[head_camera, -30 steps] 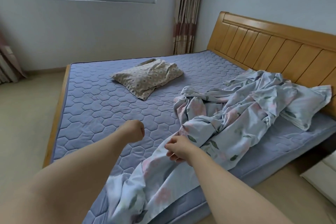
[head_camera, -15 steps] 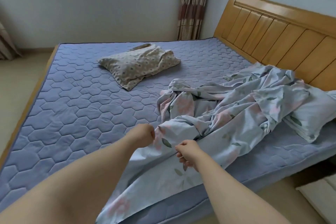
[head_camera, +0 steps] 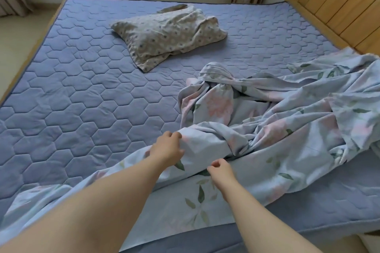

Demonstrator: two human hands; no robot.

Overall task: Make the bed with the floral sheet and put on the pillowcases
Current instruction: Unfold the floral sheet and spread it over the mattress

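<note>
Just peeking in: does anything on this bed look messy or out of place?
Yes. The floral sheet lies bunched and twisted instead of spread flat, and the pillow sits askew in the middle of the mattress, away from the headboard.

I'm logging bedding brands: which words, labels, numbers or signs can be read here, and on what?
None can be read; no tag or label shows.
floral sheet: flowers and leaves only.
pillow: a dotted print only.
quilted mattress pad: hexagon stitching only.
wooden headboard: bare panels.
</note>
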